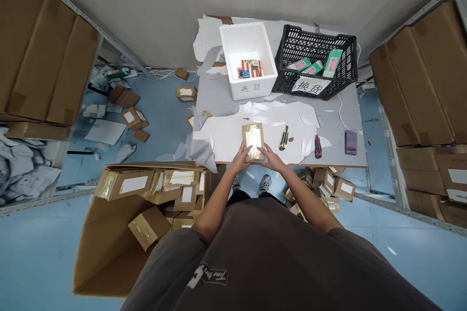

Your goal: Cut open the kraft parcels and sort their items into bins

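A small brown cardboard box (254, 131) with a white label and shiny tape lies at the front edge of the table, between my two hands. My left hand (241, 158) grips its left side, thumb over the label. My right hand (273, 158) holds the right side, thumb on the top face. Right of the box lies a yellow and black cutter (283, 138). Farther right is a red and black cutter (318, 146). Behind them, a white foam box (251, 89) contains a striped packet (254, 68), and a black crate (310, 88) has green and pink boxes (332, 63) in it.
A phone-like device (350, 142) lies on the table's (226, 143) right end. Paper scraps are scattered around. A large open carton (105, 252) of parcels stands at my left. More parcels (345, 188) lie below the table's right side. Shelves with cartons (419, 77) flank both sides.
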Motion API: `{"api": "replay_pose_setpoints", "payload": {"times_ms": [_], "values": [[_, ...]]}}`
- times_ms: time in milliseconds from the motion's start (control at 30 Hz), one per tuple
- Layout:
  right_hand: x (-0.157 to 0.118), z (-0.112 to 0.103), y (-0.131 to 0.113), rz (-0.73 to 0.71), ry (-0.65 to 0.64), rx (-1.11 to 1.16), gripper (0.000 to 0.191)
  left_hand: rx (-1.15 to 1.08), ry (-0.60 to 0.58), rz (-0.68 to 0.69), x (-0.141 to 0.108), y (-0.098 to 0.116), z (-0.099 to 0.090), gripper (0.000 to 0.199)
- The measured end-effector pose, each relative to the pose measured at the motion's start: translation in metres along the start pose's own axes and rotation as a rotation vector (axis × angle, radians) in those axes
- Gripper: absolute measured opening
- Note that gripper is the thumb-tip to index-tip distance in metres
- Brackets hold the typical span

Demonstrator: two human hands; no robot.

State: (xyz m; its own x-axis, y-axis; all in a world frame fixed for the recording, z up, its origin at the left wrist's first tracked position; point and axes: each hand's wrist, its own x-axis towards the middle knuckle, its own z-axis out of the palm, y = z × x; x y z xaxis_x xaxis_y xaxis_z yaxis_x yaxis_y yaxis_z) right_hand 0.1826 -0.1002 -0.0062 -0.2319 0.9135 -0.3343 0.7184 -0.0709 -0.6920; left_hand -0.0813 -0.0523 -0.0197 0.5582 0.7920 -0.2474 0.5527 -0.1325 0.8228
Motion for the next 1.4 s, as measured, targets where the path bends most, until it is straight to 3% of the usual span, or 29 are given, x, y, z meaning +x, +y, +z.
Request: {"api": "replay_pose_setpoints", "payload": {"times_ms": [67,133,300,433,567,667,800,900,1067,1200,1267,1400], "values": [[-0.003,0.008,-0.003,0.027,0.058,0.027,0.086,-0.012,0.028,0.003,0.002,0.006,0.003,0.086],[0.004,0.003,-0.007,0.035,0.118,0.041,0.078,-0.012,0.074,0.027,0.012,0.015,-0.003,0.074],[0.047,-0.051,-0.026,-0.014,0.273,0.013,0.06,-0.062,0.246,0.079,0.053,0.039,-0.047,0.049],[0.086,-0.078,-0.041,0.034,0.316,-0.005,0.062,-0.053,0.363,-0.051,0.092,0.049,-0.065,0.047],[0.105,-0.07,-0.046,0.07,0.324,0.07,0.067,-0.129,0.491,-0.2,0.106,0.039,-0.065,0.061],[0.096,-0.056,-0.042,0.004,0.355,0.112,0.069,-0.135,0.442,-0.109,0.086,0.024,-0.062,0.071],[0.071,-0.039,-0.031,-0.038,0.249,0.132,0.073,-0.107,0.218,-0.001,0.051,0.011,-0.049,0.086],[0.061,-0.034,-0.028,-0.034,0.201,0.193,0.077,-0.083,0.236,-0.028,0.042,0.014,-0.038,0.081],[0.067,-0.057,-0.038,-0.091,0.221,0.163,0.076,-0.055,0.274,-0.098,0.049,0.03,-0.051,0.069],[0.096,-0.074,-0.048,-0.051,0.296,0.138,0.067,-0.03,0.358,-0.247,0.067,0.033,-0.068,0.057],[0.112,-0.071,-0.049,0.041,0.271,0.094,0.067,-0.046,0.386,-0.305,0.079,0.029,-0.066,0.061],[0.13,-0.046,-0.039,0.182,0.202,0.023,0.067,-0.092,0.278,-0.3,0.091,0.021,-0.047,0.081]]}}
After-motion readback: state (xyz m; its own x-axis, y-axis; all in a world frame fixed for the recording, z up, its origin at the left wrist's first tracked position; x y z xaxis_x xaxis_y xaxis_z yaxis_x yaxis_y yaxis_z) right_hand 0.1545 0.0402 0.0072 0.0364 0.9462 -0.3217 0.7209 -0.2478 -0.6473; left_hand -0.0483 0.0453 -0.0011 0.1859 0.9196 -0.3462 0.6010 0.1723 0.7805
